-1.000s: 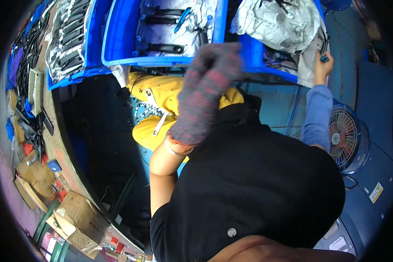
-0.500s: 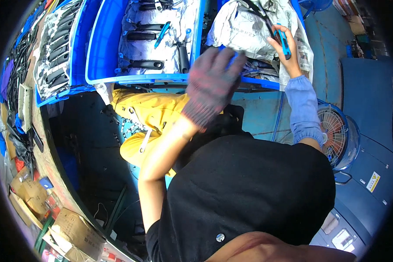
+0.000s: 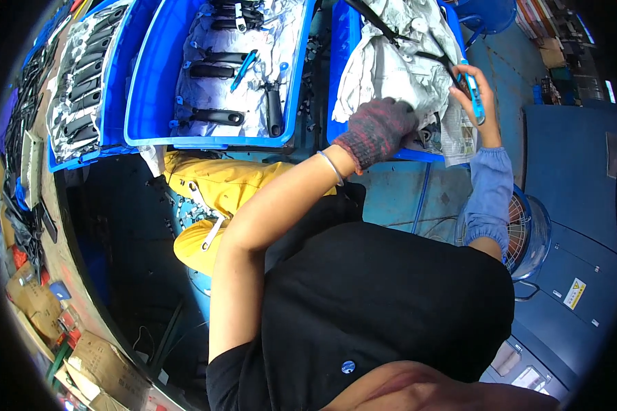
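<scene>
My right hand [image 3: 485, 92], bare above a blue sleeve cover, is closed around a blue utility knife [image 3: 474, 99] at the right bin's right edge. A long thin black part [image 3: 437, 57] reaches from the paper to its fingers; whether it is held too I cannot tell. My left hand [image 3: 380, 130], in a dark knitted glove, lies back up at the near edge of crumpled whitish paper [image 3: 391, 75] in the right blue bin [image 3: 339, 75]. Its fingertips are blurred against the paper, so their grip is unclear. Another black part [image 3: 373, 19] lies across the paper's far side.
The middle blue bin [image 3: 144, 89] holds several black handles [image 3: 216, 116] on paper and a second blue knife [image 3: 243, 70]. More handles fill the left bin [image 3: 116, 103]. A floor fan [image 3: 521, 229] stands at right, cartons [image 3: 106, 363] at lower left. Yellow cloth [image 3: 233, 181] covers my lap.
My left hand has moved right, from the gap between the bins onto the right bin's near edge. My right hand with the knife sits slightly further right and lower. The view has shifted.
</scene>
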A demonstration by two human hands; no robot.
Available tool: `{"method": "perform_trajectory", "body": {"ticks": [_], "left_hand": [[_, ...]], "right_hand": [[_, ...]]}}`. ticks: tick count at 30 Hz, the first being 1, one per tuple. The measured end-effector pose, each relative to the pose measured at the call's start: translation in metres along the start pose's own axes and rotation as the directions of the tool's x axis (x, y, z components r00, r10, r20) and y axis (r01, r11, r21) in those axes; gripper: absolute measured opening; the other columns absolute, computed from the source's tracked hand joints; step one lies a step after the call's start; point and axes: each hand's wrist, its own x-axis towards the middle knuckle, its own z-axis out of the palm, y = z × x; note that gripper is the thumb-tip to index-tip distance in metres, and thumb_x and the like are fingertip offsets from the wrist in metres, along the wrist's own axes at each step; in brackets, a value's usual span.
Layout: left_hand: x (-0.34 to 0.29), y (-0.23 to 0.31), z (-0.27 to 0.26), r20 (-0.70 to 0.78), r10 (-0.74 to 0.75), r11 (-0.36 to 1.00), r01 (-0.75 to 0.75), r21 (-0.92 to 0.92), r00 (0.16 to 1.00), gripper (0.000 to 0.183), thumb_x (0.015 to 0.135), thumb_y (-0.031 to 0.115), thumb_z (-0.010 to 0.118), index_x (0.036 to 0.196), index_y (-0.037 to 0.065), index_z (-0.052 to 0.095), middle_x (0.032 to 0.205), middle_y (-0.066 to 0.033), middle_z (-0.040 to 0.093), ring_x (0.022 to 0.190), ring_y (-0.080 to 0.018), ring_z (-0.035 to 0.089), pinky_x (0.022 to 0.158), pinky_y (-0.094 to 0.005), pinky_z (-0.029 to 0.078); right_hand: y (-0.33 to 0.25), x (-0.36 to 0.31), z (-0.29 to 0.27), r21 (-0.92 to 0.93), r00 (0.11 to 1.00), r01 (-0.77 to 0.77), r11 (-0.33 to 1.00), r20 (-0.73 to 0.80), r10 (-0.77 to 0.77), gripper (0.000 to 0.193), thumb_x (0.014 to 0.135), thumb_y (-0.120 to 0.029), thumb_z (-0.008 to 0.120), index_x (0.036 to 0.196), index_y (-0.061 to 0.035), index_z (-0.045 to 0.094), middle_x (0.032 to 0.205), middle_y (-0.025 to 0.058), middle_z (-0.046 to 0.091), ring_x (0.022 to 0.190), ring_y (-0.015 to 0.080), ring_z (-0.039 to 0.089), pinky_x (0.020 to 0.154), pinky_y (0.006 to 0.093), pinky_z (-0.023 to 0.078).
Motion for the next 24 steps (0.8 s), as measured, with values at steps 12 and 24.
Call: {"method": "perform_trajectory", "body": {"ticks": [12,24], "left_hand": [[-0.067,0.022,-0.018,0.057,0.17,0.984,-0.173,0.035,0.984,0.047,0.081,0.041,0.064,0.113,0.007,0.056,0.106,-0.0113,0.061,0.103,-0.0276,0.059,0.081,-0.0406,0.051],[-0.229,-0.002,-0.057,-0.474,-0.484,0.875,0.401,-0.271,0.736,0.033,0.084,0.02,0.067,0.114,0.006,0.063,0.111,-0.0144,0.065,0.1,-0.0309,0.062,0.086,-0.0376,0.05]], "right_hand": [[-0.012,-0.016,0.054,-0.556,0.91,0.29,0.779,0.412,-0.045,0.04,0.069,-0.021,0.077,0.105,-0.0118,0.063,0.101,0.0092,0.061,0.106,0.0272,0.053,0.093,0.0407,0.034],[-0.154,0.123,0.346,0.136,0.392,0.606,0.784,0.807,-0.442,0.028,0.088,-0.032,0.063,0.097,-0.0056,0.063,0.084,0.0182,0.067,0.084,0.0369,0.065,0.07,0.0446,0.049]]}}
